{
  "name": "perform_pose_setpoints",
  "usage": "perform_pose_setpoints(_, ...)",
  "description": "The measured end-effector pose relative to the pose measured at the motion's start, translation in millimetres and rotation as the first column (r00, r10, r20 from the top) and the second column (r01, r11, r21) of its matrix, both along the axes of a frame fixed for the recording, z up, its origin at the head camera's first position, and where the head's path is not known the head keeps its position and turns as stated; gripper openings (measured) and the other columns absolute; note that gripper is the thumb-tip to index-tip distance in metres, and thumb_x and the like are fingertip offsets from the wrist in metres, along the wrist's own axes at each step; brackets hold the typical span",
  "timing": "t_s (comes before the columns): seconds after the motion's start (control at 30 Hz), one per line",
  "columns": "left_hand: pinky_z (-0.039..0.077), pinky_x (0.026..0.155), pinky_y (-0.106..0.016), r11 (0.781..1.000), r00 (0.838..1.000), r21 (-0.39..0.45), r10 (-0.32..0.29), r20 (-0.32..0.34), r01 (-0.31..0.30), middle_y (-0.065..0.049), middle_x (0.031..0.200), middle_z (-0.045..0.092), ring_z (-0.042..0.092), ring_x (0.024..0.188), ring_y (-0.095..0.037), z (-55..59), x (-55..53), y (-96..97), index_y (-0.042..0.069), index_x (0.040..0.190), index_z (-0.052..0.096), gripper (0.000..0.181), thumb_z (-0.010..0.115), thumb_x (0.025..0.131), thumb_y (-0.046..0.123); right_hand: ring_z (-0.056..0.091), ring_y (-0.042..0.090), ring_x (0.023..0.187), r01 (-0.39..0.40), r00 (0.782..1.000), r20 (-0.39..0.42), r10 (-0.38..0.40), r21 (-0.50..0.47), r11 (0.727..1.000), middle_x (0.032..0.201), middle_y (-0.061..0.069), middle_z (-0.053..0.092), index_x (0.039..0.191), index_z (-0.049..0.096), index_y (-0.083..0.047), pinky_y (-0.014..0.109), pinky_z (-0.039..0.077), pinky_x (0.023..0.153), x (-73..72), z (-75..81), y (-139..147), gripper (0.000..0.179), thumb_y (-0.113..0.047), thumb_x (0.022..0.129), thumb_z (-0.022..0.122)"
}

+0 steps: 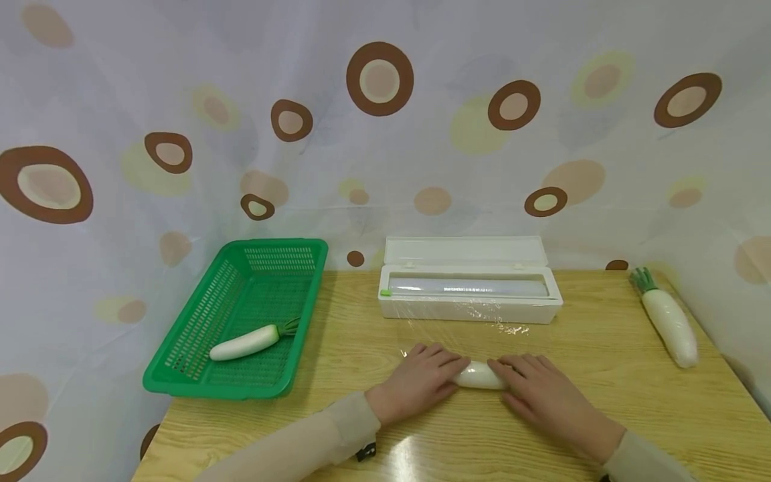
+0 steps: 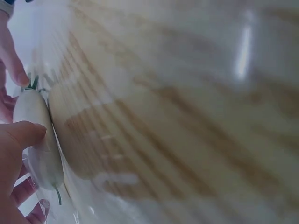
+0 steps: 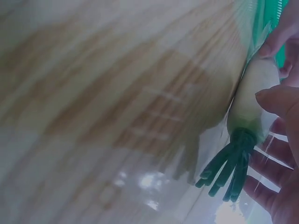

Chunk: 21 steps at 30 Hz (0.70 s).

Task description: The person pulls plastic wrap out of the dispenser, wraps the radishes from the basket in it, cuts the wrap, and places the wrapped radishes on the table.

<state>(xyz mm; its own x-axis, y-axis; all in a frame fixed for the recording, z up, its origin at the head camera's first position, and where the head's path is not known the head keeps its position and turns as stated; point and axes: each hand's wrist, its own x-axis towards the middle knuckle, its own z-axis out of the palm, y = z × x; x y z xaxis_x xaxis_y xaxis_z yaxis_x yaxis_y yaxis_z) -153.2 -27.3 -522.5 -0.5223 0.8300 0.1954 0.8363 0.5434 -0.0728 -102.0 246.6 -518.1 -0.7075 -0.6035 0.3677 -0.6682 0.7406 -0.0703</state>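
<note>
A white radish [image 1: 480, 375] with short green leaf stalks [image 3: 229, 163] lies crosswise at the front of the table, beneath both hands. My left hand [image 1: 415, 378] grips its root end, thumb [image 2: 32, 133] on the near side and fingers beyond it. Around the leafy end curl the fingers of my right hand [image 1: 545, 402], its thumb resting on the near side. Clear cling film [image 1: 508, 328] stretches from the dispenser to the radish and clings about it. From the head view the hands hide both ends of the radish.
Behind the hands stands a white film dispenser [image 1: 470, 310], lid raised, a roll inside. At left a green basket [image 1: 310, 314] holds another radish [image 1: 243, 343]. A radish wrapped in film [image 1: 670, 327] lies by the right edge of the wooden table [image 1: 602, 335]. A patterned curtain [image 1: 434, 154] hangs behind.
</note>
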Motion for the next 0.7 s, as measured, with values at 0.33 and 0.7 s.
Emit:
perform_pose_setpoints(0.33,0.044,0.098,-0.03,0.999,0.994,0.009,0.051,0.095,-0.052,0.008,0.141,0.065,0.058,0.124,-0.013,-1.8,-9.1,1.0,0.02,0.152,0.054,0.053,0.065,0.104,0.038,0.065,0.025,0.11,0.041,0.998,0.054,-0.039,-0.04,0.998,0.125,0.007,0.07,0.139,0.061,-0.004,0.052,0.052,0.097,-7.9,-5.7,0,0.059,-0.022,0.087,0.083)
perform_pose_setpoints(0.7,0.044,0.104,-0.034,0.996,0.979,0.036,0.079,0.19,-0.087,0.005,0.138,0.067,0.057,0.126,-0.015,-1.9,-16.8,-0.8,0.02,0.146,0.057,0.047,0.064,0.104,0.04,0.064,0.023,0.102,0.04,0.998,0.046,-0.038,-0.052,0.998,0.115,0.003,0.07,0.133,0.063,-0.006,0.052,0.053,0.091,-17.1,-6.8,2,0.056,-0.022,0.085,0.086)
